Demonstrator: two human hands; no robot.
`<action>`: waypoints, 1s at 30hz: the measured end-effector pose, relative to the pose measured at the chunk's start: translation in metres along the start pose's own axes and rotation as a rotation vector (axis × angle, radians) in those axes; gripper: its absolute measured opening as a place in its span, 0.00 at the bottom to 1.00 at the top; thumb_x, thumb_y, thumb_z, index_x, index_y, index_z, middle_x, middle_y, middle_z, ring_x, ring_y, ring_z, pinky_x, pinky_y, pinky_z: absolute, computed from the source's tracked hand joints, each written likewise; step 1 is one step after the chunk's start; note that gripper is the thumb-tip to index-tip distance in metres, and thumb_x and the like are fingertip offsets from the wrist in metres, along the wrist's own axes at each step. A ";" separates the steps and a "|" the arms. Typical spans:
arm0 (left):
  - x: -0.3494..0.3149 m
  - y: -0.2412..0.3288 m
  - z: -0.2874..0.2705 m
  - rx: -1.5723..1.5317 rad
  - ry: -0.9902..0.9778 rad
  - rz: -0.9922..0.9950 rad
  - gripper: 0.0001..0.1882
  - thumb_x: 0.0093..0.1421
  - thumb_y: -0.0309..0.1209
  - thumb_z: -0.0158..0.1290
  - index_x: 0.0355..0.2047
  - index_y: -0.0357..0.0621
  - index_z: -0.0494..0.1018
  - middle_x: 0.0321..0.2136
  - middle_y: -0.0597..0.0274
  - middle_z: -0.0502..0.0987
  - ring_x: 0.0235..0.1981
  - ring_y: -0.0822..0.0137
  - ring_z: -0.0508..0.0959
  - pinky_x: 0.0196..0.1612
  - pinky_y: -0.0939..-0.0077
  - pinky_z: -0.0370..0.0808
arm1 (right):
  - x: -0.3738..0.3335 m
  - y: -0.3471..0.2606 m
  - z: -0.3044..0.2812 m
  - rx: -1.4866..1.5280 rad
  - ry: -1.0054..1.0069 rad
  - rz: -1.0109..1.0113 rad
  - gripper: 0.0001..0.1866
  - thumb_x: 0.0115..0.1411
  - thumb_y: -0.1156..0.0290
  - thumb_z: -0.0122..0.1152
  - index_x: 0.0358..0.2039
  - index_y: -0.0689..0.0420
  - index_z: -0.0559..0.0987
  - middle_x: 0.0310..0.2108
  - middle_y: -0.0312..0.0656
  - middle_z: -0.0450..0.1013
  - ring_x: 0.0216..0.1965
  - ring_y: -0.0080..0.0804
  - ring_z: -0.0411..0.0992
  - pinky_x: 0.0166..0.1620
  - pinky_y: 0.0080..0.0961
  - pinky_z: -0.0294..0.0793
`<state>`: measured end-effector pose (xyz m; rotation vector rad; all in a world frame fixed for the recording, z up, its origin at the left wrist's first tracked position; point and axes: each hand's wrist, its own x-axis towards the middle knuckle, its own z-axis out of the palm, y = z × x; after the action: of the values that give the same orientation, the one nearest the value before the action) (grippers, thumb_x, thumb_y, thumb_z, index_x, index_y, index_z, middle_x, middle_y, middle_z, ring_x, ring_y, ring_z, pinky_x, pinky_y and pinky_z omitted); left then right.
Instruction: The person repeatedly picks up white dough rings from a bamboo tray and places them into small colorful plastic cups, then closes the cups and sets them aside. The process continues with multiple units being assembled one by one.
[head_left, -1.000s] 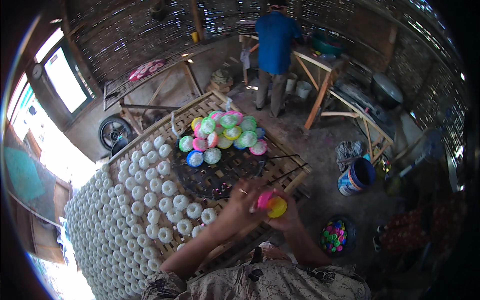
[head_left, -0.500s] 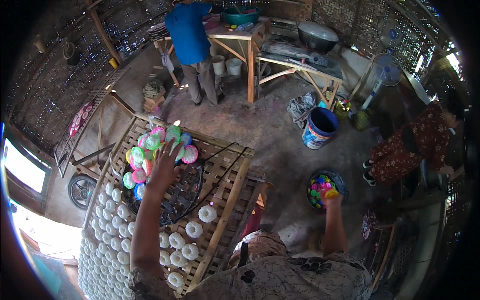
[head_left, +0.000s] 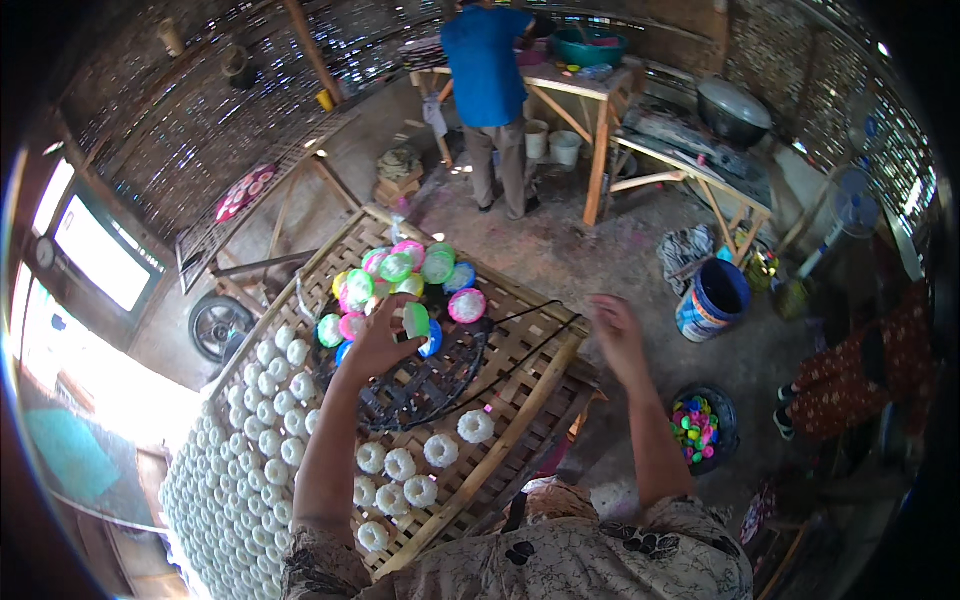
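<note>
Currently, a round green plastic cup with white filling (head_left: 416, 321) is pinched between the thumb and fingers of the left hand (head_left: 376, 335), over a black round slatted tray (head_left: 455, 375). The right hand (head_left: 617, 335) is held loosely spread, with nothing seen in it, near the corner of a woven bamboo table (head_left: 515, 385). Much appears to have been done: textured white rings (head_left: 439, 451) have been laid out in great number to the tray's left and nearer the body. Left over, seemingly, are the multicoloured cups with white filling (head_left: 396, 266), heaped toward the tray's far side. Loose bright cups (head_left: 695, 425) are kept in a black basin (head_left: 733, 432) on the bare floor (head_left: 560, 240). Beyond, a wooden table (head_left: 570, 82) is being used by a person in a blue shirt (head_left: 485, 70), and the room is enclosed by woven walls (head_left: 350, 55).
</note>
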<state>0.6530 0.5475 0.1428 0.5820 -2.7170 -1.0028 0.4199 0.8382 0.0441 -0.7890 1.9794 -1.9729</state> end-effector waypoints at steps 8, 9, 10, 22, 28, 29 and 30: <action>-0.129 -0.081 -0.031 -0.387 0.209 -0.239 0.31 0.53 0.22 0.62 0.54 0.46 0.60 0.46 0.62 0.69 0.38 0.74 0.75 0.38 0.79 0.75 | 0.040 -0.021 0.171 -0.643 -0.388 -0.636 0.33 0.48 0.60 0.70 0.53 0.57 0.70 0.48 0.52 0.68 0.50 0.51 0.67 0.53 0.43 0.67; -0.148 -0.091 -0.033 -0.404 0.258 -0.270 0.30 0.54 0.22 0.61 0.54 0.47 0.60 0.47 0.61 0.69 0.40 0.73 0.76 0.40 0.77 0.75 | 0.041 -0.018 0.178 -0.693 -0.412 -0.650 0.34 0.47 0.60 0.71 0.54 0.56 0.70 0.49 0.52 0.67 0.49 0.51 0.67 0.53 0.43 0.67; -0.167 -0.099 -0.036 -0.406 0.327 -0.279 0.29 0.55 0.23 0.61 0.54 0.47 0.60 0.47 0.61 0.69 0.41 0.73 0.76 0.41 0.76 0.75 | 0.041 -0.016 0.182 -0.741 -0.405 -0.664 0.35 0.45 0.61 0.71 0.54 0.56 0.70 0.49 0.51 0.68 0.49 0.51 0.67 0.53 0.44 0.67; -0.365 -0.046 -0.023 -0.967 1.089 -0.509 0.27 0.59 0.34 0.58 0.48 0.43 0.53 0.41 0.52 0.71 0.39 0.63 0.78 0.41 0.69 0.79 | 0.035 -0.064 0.186 -0.472 -0.748 -0.358 0.23 0.52 0.71 0.64 0.50 0.58 0.72 0.43 0.47 0.69 0.47 0.41 0.69 0.51 0.34 0.69; -0.414 -0.018 0.037 -0.858 1.106 -0.654 0.22 0.59 0.31 0.58 0.47 0.44 0.58 0.42 0.57 0.71 0.43 0.65 0.76 0.44 0.70 0.76 | -0.051 -0.109 0.235 0.374 -1.338 0.566 0.17 0.64 0.68 0.54 0.52 0.55 0.69 0.44 0.40 0.70 0.48 0.31 0.70 0.49 0.28 0.74; -0.418 -0.022 0.050 -0.710 1.059 -0.735 0.23 0.58 0.29 0.59 0.46 0.44 0.58 0.42 0.58 0.70 0.44 0.67 0.75 0.44 0.72 0.76 | -0.065 -0.101 0.247 0.439 -1.396 0.665 0.16 0.64 0.68 0.54 0.51 0.55 0.67 0.46 0.41 0.69 0.49 0.33 0.70 0.50 0.31 0.74; -0.406 -0.009 0.055 -0.562 1.106 -0.654 0.25 0.54 0.28 0.62 0.43 0.45 0.56 0.43 0.57 0.69 0.43 0.69 0.74 0.42 0.73 0.75 | -0.082 -0.101 0.259 0.463 -1.443 0.731 0.16 0.64 0.67 0.55 0.49 0.54 0.64 0.47 0.43 0.68 0.49 0.36 0.70 0.51 0.36 0.74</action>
<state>1.0067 0.7448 0.0802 1.3937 -1.2300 -1.0297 0.6447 0.6667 0.1102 -0.7924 0.6988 -0.8139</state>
